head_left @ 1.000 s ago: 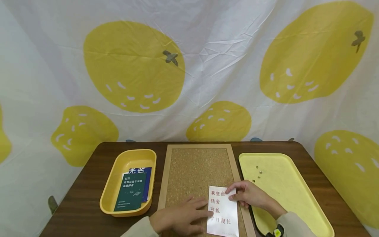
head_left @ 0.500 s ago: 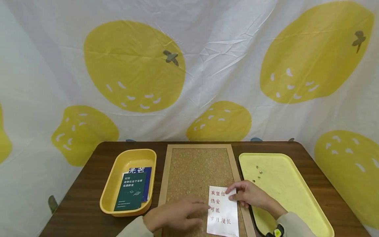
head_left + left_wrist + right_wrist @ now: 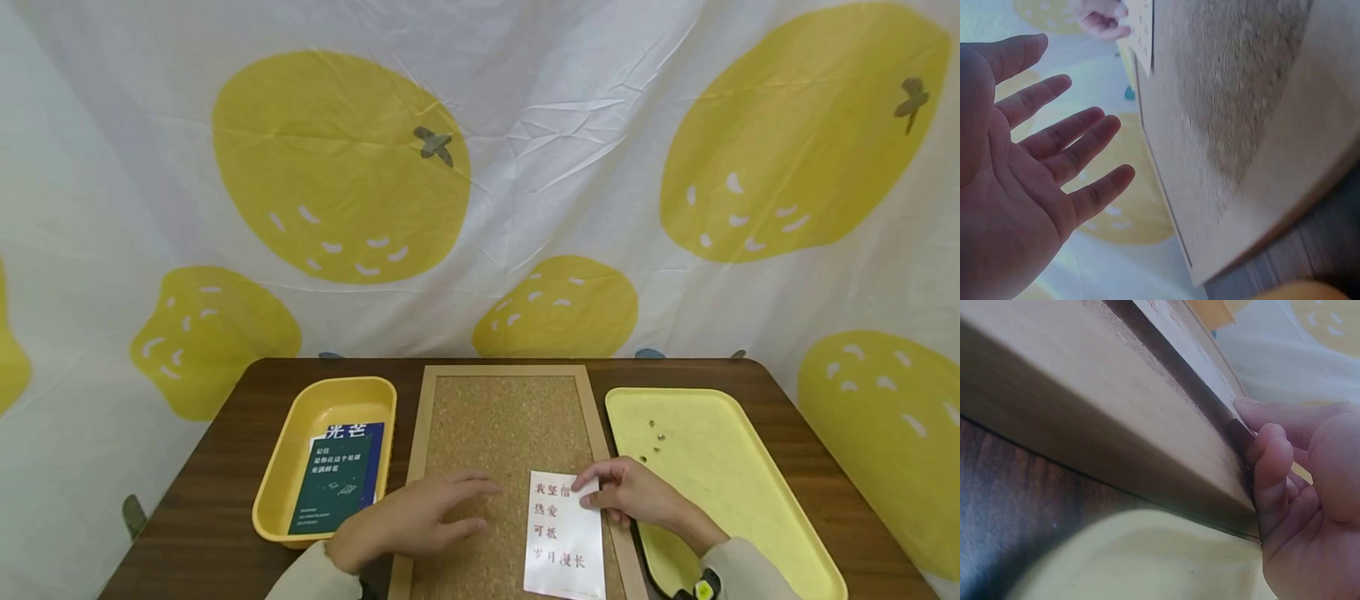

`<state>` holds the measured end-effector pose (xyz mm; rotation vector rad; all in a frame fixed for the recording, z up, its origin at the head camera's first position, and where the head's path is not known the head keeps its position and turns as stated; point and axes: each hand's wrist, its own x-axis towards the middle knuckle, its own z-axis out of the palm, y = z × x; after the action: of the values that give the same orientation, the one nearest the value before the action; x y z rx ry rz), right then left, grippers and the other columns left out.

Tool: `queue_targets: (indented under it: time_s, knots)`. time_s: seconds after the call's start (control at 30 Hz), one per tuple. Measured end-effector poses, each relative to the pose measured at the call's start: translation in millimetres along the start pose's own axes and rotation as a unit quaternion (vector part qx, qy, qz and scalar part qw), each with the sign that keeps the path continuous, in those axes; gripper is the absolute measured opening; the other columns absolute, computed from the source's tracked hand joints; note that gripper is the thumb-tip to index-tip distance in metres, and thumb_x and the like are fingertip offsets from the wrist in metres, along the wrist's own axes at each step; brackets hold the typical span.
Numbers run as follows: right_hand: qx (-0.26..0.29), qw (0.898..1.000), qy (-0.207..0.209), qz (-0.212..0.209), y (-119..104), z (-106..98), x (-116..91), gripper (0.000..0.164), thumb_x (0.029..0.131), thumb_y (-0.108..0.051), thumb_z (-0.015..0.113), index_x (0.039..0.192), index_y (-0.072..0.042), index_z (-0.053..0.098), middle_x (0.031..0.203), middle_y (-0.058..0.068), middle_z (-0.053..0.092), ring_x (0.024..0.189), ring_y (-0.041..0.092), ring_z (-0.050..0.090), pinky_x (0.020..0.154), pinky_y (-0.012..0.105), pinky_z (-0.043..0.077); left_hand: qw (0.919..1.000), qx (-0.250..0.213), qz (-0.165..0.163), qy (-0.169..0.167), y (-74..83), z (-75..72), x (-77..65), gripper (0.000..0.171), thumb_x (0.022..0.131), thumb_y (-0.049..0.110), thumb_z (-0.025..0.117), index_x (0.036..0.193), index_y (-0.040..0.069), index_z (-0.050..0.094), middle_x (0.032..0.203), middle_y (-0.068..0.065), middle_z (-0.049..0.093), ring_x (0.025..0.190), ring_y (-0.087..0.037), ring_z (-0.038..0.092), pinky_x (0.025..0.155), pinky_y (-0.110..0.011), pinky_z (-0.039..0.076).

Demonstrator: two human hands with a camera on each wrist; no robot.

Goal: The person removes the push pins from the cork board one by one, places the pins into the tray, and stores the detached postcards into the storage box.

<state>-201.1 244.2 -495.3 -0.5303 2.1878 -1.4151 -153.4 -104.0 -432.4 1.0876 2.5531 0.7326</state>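
A white card (image 3: 564,533) with rows of red characters lies over the lower right of a cork board (image 3: 502,425) with a wooden frame. My right hand (image 3: 637,493) pinches the card's upper right edge between thumb and fingers; in the right wrist view, the thumb is on the card's face and other fingers are tucked at its edge beside the wooden frame (image 3: 1116,425). To the left of the card, my left hand (image 3: 412,515) hovers over the lower left of the board with fingers spread and nothing in it. The left wrist view shows its bare palm (image 3: 1016,181).
A yellow-orange basin (image 3: 273,492) on the left holds a green card (image 3: 330,492) over a blue one (image 3: 369,475). To the right, a pale yellow tray (image 3: 742,492) bears several small pins (image 3: 660,437) near its far left corner. A lemon-patterned curtain (image 3: 562,167) hangs behind the table.
My left hand has moved left, off the card's left edge and away toward the basin. The right hand and the card have stayed in place.
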Motion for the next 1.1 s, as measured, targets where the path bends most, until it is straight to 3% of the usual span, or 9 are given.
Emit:
queue_targets:
  time_s: [0.27, 0.5, 0.8, 0.93, 1.1]
  knots:
    - [0.005, 1.0, -0.001, 0.004, 0, 0, -1, 0.019, 0.09, -0.014, 0.07, 0.108, -0.006, 0.073, 0.06, 0.0, 0.053, 0.048, 0.007, 0.045, 0.043, 0.019, 0.04, 0.9964, -0.071, -0.01, 0.045, -16.9, -11.2, -18.4, 0.041, 0.103, 0.038, 0.053, 0.143, 0.031, 0.051, 0.145, 0.004, 0.054, 0.135, -0.016, 0.048, 0.11, -0.044, 0.042]
    - [0.007, 1.0, -0.003, 0.001, 0, 0, -1, 0.02, 0.09, -0.014, 0.07, 0.108, -0.006, 0.073, 0.059, 0.0, 0.052, 0.047, 0.007, 0.045, 0.042, 0.019, 0.04, 0.9911, -0.098, -0.058, 0.067, -28.3, -21.9, -34.6, 0.043, 0.101, 0.047, 0.052, 0.141, 0.033, 0.051, 0.143, 0.003, 0.056, 0.133, -0.019, 0.051, 0.107, -0.05, 0.043]
    - [0.009, 1.0, 0.0, 0.005, 0, 0, -1, 0.02, 0.09, -0.014, 0.071, 0.108, -0.005, 0.073, 0.059, 0.0, 0.052, 0.047, 0.007, 0.045, 0.042, 0.019, 0.039, 0.9875, -0.068, -0.072, 0.123, -49.3, -36.6, -55.6, 0.045, 0.102, 0.041, 0.053, 0.142, 0.021, 0.053, 0.141, 0.0, 0.057, 0.131, -0.022, 0.053, 0.105, -0.05, 0.045]
    - [0.013, 1.0, -0.001, 0.006, 0, 0, -1, 0.02, 0.09, -0.014, 0.071, 0.109, -0.005, 0.073, 0.059, 0.001, 0.053, 0.047, 0.007, 0.045, 0.042, 0.019, 0.039, 0.98, -0.058, -0.095, 0.165, -60.4, -43.5, -66.9, 0.044, 0.101, 0.04, 0.055, 0.14, 0.021, 0.055, 0.139, 0.001, 0.059, 0.129, -0.024, 0.055, 0.103, -0.052, 0.046]
    - [0.014, 1.0, -0.002, 0.007, 0, -1, 0, 0.021, 0.09, -0.014, 0.071, 0.109, -0.005, 0.073, 0.058, 0.001, 0.053, 0.047, 0.007, 0.044, 0.042, 0.019, 0.039, 0.9719, -0.078, -0.116, 0.19, -73.1, -50.5, -80.6, 0.044, 0.101, 0.036, 0.056, 0.14, 0.017, 0.055, 0.141, -0.004, 0.058, 0.131, -0.031, 0.053, 0.103, -0.056, 0.044]
